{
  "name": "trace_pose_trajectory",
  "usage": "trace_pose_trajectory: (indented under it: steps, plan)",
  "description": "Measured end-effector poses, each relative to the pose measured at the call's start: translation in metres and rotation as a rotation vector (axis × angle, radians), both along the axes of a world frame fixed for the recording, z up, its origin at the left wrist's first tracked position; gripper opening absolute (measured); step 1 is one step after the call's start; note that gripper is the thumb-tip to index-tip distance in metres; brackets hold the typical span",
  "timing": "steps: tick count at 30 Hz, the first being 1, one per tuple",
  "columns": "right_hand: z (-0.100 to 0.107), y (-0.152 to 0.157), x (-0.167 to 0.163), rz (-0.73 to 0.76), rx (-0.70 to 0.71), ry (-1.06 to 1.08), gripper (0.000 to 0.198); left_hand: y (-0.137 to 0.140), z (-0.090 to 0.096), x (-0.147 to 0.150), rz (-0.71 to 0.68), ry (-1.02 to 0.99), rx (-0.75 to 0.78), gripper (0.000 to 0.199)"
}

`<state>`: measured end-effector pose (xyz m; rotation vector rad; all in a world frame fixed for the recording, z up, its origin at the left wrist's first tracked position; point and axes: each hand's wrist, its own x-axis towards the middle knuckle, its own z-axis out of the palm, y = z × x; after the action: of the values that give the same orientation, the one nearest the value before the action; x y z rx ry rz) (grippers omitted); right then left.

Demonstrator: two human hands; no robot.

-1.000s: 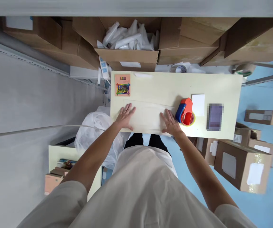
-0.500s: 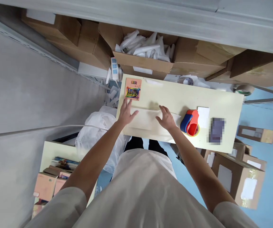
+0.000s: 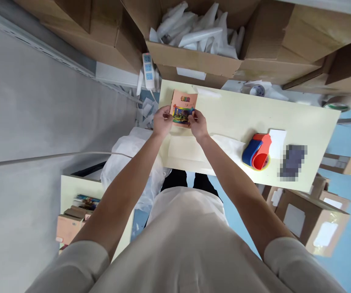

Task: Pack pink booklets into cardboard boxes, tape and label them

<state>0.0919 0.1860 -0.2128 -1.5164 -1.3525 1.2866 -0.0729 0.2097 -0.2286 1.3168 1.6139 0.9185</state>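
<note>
A pink book [image 3: 185, 106] with a colourful picture on its cover is held between my two hands over the left part of the cream table [image 3: 297, 122]. My left hand [image 3: 162, 120] grips its left edge, fingers curled. On the opposite edge, my right hand [image 3: 198, 123] is closed with the thumb on the cover. Below the book, a white sheet or sleeve [image 3: 186, 148] lies flat along the table's near edge, partly covered by my right forearm. A red and blue tape dispenser [image 3: 256, 151] stands to the right of it.
White cards [image 3: 277, 142] and a pixelated dark object [image 3: 293, 162] lie right of the dispenser. Behind the table stands a carton [image 3: 194, 57] of white rolled packaging. A power strip [image 3: 148, 71] is at the back left. Cartons [image 3: 311, 217] sit on the floor at right.
Both hands have moved up from the white sheet to the pink book and taken hold of its sides. The book is now off its earlier spot, and the camera view has shifted.
</note>
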Motion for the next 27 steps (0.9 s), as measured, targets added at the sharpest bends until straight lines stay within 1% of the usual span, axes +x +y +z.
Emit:
trace_pose_trajectory:
  steps: [2, 3, 5, 7, 8, 10, 12, 14, 17, 19, 21, 23, 25, 27]
  plan:
    - [0.016, -0.031, 0.022, -0.086, -0.006, -0.022, 0.036, -0.033, 0.027, 0.014, -0.012, -0.066, 0.033, 0.027]
    - [0.024, -0.051, 0.035, -0.134, -0.014, -0.038, 0.038, -0.053, 0.038, 0.023, -0.054, -0.101, 0.023, 0.026]
    - [0.037, -0.095, 0.062, -0.279, -0.088, -0.100, 0.040, -0.094, 0.050, 0.045, -0.149, -0.147, -0.047, 0.023]
    - [0.043, -0.137, 0.087, -0.339, -0.149, -0.192, 0.038, -0.130, 0.048, 0.067, -0.232, -0.138, -0.139, 0.022]
    - [0.042, -0.155, 0.097, -0.357, -0.184, -0.240, 0.036, -0.144, 0.043, 0.079, -0.262, -0.125, -0.181, 0.021]
    - [0.035, -0.182, 0.113, -0.388, -0.254, -0.322, 0.034, -0.163, 0.029, 0.099, -0.319, -0.071, -0.245, 0.022]
    - [0.022, -0.195, 0.122, -0.409, -0.306, -0.377, 0.032, -0.172, 0.017, 0.115, -0.367, 0.011, -0.272, 0.023]
    - [0.009, -0.198, 0.128, -0.412, -0.322, -0.422, 0.032, -0.176, 0.009, 0.127, -0.418, 0.131, -0.267, 0.024]
    - [-0.006, -0.196, 0.131, -0.388, -0.291, -0.488, 0.034, -0.180, 0.009, 0.138, -0.478, 0.377, -0.194, 0.032]
    - [-0.009, -0.198, 0.131, -0.363, -0.245, -0.523, 0.037, -0.182, 0.013, 0.142, -0.528, 0.502, -0.096, 0.044]
    - [-0.008, -0.206, 0.128, -0.362, -0.193, -0.568, 0.041, -0.185, 0.016, 0.146, -0.612, 0.550, -0.020, 0.052]
    - [-0.005, -0.219, 0.124, -0.390, -0.161, -0.611, 0.050, -0.187, 0.017, 0.148, -0.686, 0.561, -0.006, 0.051]
    - [-0.003, -0.231, 0.119, -0.427, -0.165, -0.603, 0.060, -0.188, 0.015, 0.149, -0.696, 0.572, -0.023, 0.049]
    - [-0.005, -0.235, 0.115, -0.478, -0.192, -0.528, 0.070, -0.189, 0.012, 0.149, -0.689, 0.569, -0.033, 0.049]
